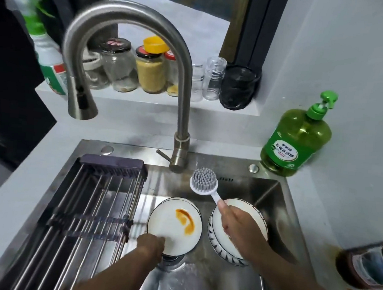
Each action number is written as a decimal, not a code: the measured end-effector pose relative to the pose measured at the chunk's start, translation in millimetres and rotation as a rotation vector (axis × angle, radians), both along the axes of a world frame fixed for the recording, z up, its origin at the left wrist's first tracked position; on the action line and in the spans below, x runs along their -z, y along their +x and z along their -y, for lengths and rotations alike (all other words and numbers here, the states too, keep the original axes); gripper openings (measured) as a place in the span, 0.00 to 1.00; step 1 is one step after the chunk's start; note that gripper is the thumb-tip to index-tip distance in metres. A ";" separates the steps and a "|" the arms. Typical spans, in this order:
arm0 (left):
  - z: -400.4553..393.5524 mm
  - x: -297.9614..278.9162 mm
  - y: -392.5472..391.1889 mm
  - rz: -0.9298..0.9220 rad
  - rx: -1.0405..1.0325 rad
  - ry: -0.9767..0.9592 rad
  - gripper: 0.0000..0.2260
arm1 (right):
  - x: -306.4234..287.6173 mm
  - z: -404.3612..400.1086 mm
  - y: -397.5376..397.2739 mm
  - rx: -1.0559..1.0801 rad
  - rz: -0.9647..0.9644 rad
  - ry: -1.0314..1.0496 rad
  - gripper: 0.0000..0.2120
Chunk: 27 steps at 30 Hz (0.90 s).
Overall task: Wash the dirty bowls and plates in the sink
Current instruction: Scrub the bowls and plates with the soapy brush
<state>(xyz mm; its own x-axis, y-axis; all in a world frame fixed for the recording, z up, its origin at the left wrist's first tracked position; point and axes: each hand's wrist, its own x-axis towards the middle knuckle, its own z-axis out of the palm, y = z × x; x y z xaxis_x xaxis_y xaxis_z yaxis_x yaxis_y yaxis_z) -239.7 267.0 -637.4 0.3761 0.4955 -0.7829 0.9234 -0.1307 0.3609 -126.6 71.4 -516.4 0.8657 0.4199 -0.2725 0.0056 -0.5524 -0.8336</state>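
A white plate [175, 232] smeared with an orange-brown sauce stain sits tilted in the steel sink [271, 195]. My left hand [150, 244] grips its near rim. To its right stands a stack of white bowls [220, 244] with dark-patterned sides. My right hand [232, 222] hovers over the bowls and grips the handle of a white dish brush [202, 182], whose grey bristles point up toward the tap base.
A curved steel tap [183, 81] arches over the sink, spout at the left. A dark roll-up drying rack [86, 207] covers the sink's left half. A green dish soap bottle [296, 138] stands at the back right. Jars [150, 71] line the sill.
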 end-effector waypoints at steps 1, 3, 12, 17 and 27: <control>1.1 10.5 1.7 0.024 -0.147 -0.038 0.26 | 2.5 -0.5 2.8 -0.012 0.003 -0.007 0.28; 2.8 20.0 0.7 0.057 -0.091 0.034 0.27 | 5.4 -1.3 6.6 -0.047 -0.007 -0.011 0.26; -8.7 55.2 4.8 0.282 -0.658 -0.155 0.13 | 6.1 -13.9 -1.0 -0.159 -0.029 -0.106 0.23; -6.5 55.6 2.0 0.344 -0.743 -0.150 0.09 | 13.8 -17.8 -11.1 -0.156 -0.081 -0.146 0.25; 6.7 48.0 10.7 0.480 -0.986 -0.330 0.07 | 28.7 -14.0 -14.3 -0.166 -0.069 -0.189 0.24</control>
